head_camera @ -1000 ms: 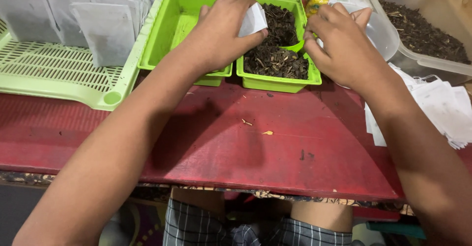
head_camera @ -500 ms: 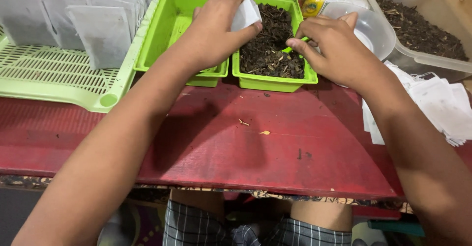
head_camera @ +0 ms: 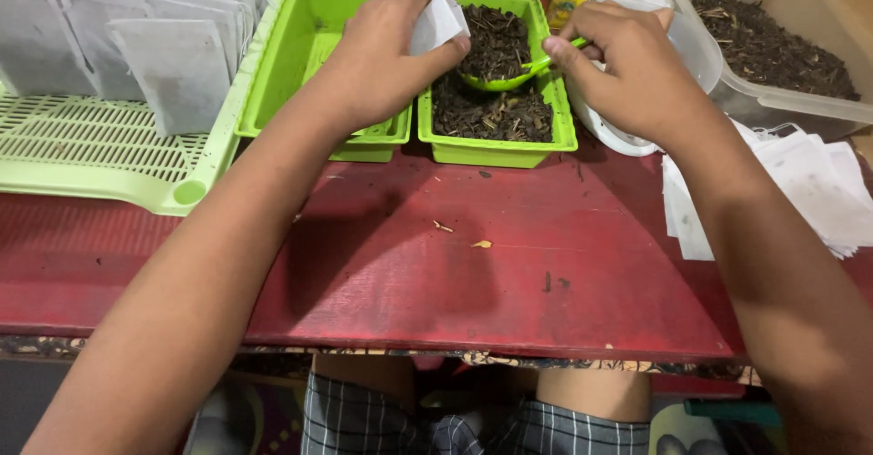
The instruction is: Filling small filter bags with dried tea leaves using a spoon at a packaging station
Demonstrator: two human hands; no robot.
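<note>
While the lower part of the frame shows only checked cloth over the person's knees and two forearms reaching up across a red table (head_camera: 509, 264), the work sits at upper centre. A few crumbs lie on the bare red surface. Beyond it, the left hand (head_camera: 382, 50) pinches a small white paper sachet (head_camera: 438, 20) between thumb and fingers, held over a green tray (head_camera: 496, 150) of dark dried leaves (head_camera: 491, 110). The right hand (head_camera: 627, 60) has its fingers closed on the handle of a green scoop (head_camera: 509, 78), whose loaded bowl hangs just beside the sachet's mouth. This looks like the filling step; the next move seems to call for a steady tilt into a well-opened mouth. An empty green tray (head_camera: 300, 55) sits left of it, a slatted green rack (head_camera: 82, 150) with standing sachets at upper left, flat white sachets (head_camera: 800, 191) at right, and a clear tub (head_camera: 773, 100) of leaves at upper right.
</note>
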